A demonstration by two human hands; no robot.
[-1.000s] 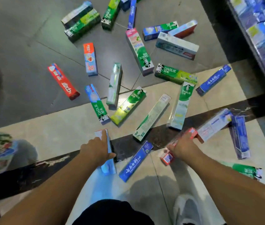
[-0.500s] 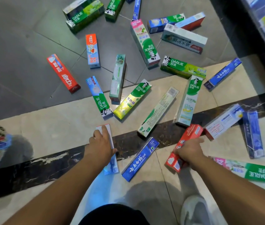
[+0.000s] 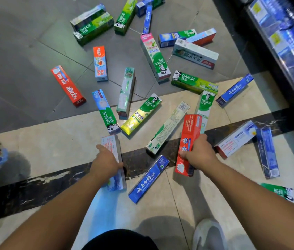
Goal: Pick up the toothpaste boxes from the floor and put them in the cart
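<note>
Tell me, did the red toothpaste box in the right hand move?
Yes. The red cardboard toothpaste box swung upright in the right hand, and its far end now overlaps the white-and-green Darlie box lying on the floor.

— Where does the camera look from?
— From the person's head, facing steeply down at the floor (image 3: 34,138), near the forearms; the shelf (image 3: 286,51) stays at the upper right.

Right hand (image 3: 199,155) lifted red box (image 3: 189,141) off floor — now tilted up, end raised.
</note>
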